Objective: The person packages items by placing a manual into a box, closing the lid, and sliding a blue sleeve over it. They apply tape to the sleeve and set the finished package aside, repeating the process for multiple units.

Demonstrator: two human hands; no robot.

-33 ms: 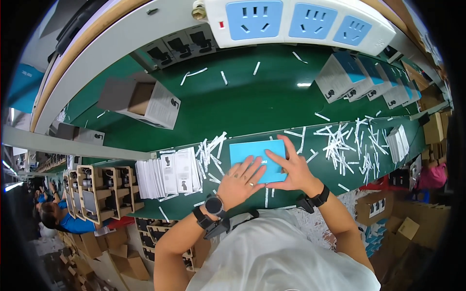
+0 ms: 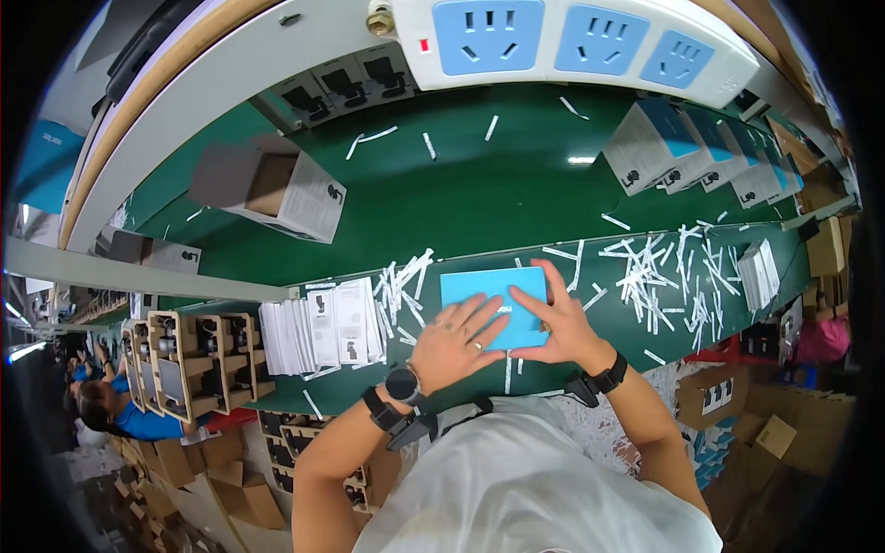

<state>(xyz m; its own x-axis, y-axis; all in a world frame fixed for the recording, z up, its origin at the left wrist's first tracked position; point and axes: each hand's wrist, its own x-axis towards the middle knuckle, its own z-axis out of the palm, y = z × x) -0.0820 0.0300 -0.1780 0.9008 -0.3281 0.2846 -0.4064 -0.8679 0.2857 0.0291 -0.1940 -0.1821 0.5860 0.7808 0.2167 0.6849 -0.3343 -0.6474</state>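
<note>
Head view, looking down on a green desk [image 2: 479, 194] in a workshop. Both hands lie flat, fingers spread, on a light blue flat box [image 2: 479, 290] at the near middle of the desk: the left hand [image 2: 458, 339] covers its near left corner, the right hand [image 2: 551, 323] its right part, thumb and fingers over the edge. Neither hand is closed around anything. A dark watch sits on the left wrist and a dark band on the right.

Just left of the box lies a fanned stack of white leaflets [image 2: 323, 324], and between stack and box a scatter of white paper strips [image 2: 401, 281]. A denser scatter of the same strips [image 2: 659, 267] covers the desk to the right, beside a small stack of white cards [image 2: 761, 274]. On the far left stands an open grey carton [image 2: 267, 189]; on the far right, a row of white and blue boxes [image 2: 687, 152]. A white power strip with blue sockets [image 2: 572, 41] hangs overhead at the far edge.

Near left, below the desk, are cardboard trays with dividers [image 2: 189, 364] and another person in a blue top [image 2: 124, 410]. Brown cartons [image 2: 737, 405] stand on the floor at the near right.
</note>
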